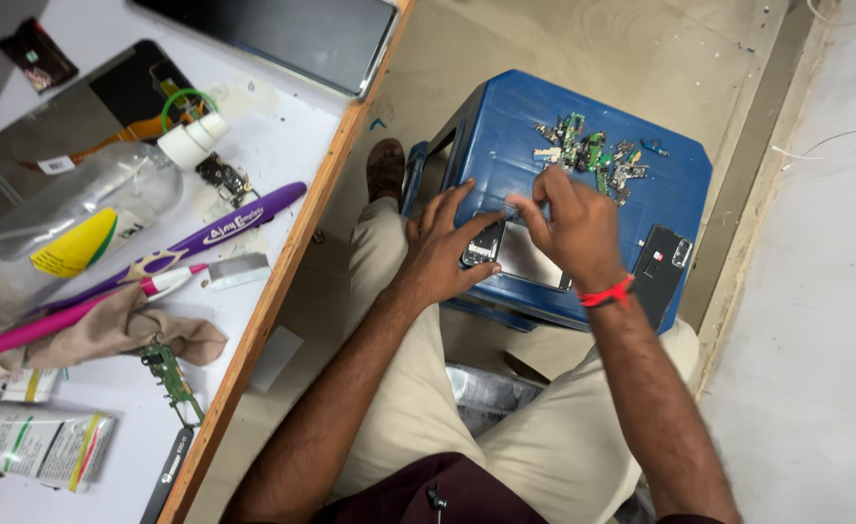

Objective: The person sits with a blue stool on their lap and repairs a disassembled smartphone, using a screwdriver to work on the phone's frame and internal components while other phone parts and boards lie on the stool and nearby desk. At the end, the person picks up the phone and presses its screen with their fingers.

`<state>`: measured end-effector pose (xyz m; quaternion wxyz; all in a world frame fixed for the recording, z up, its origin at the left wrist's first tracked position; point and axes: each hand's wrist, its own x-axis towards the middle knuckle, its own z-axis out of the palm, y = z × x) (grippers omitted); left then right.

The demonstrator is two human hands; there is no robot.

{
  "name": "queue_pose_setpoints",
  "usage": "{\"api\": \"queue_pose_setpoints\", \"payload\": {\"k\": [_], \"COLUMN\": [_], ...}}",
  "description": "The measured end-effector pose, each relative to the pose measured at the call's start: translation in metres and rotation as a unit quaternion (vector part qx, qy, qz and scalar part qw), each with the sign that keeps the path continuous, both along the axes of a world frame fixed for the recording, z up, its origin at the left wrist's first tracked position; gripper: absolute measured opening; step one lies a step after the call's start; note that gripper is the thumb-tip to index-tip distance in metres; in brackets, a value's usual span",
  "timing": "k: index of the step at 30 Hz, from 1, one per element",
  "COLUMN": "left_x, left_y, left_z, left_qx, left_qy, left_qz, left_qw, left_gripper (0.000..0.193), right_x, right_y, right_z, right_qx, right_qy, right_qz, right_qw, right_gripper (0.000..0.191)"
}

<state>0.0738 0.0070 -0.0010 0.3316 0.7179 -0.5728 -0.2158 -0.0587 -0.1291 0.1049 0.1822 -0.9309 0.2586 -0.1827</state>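
An opened phone body (515, 254) lies on a blue plastic stool (506, 116) in front of my knees. My left hand (440, 247) rests on the phone's left end, fingers spread over it and holding it down. My right hand (569, 225), with a red thread at the wrist, reaches over the phone's upper edge with fingertips pinched together; whatever is between them is too small to make out. A pile of small green circuit boards and parts (591, 155) lies just beyond my right hand. A black phone back cover (663, 267) sits at the stool's right edge.
To the left stands a white worktable with a wooden edge (282, 281). On it are a clear plastic bottle (79, 209), a purple tool (205, 238), a pink toothbrush (59, 315), a beige cloth (127, 330), a green circuit strip (171, 378), a tube (35, 446) and a dark screen (292, 34).
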Motion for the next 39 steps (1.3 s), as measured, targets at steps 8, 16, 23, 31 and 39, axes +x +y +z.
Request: {"api": "queue_pose_setpoints", "payload": {"k": [8,16,23,31,39], "left_x": [0.002,0.001,0.002,0.002,-0.003], "left_y": [0.0,-0.003,-0.001,-0.001,-0.003], "left_z": [0.003,0.004,0.002,0.003,0.009], "left_qx": [-0.016,0.019,-0.003,0.001,0.022], "left_qy": [0.0,0.007,0.008,0.007,0.004], "left_qz": [0.0,-0.007,-0.003,-0.003,0.0], "left_qw": [1.0,1.0,1.0,1.0,1.0], "left_gripper": [0.074,0.075,0.075,0.075,0.075], "right_x": [-0.007,0.001,-0.014,-0.011,-0.011], "right_y": [-0.011,-0.002,-0.01,-0.007,-0.005], "right_z": [0.008,0.01,0.015,0.006,0.009], "right_qx": [0.014,0.055,0.074,0.058,0.061], "right_qy": [-0.089,-0.026,-0.06,-0.076,-0.046], "right_qz": [0.16,0.017,0.142,0.112,0.023], "right_qw": [0.983,0.998,0.985,0.989,0.997], "right_gripper": [0.016,0.023,0.025,0.024,0.029]}}
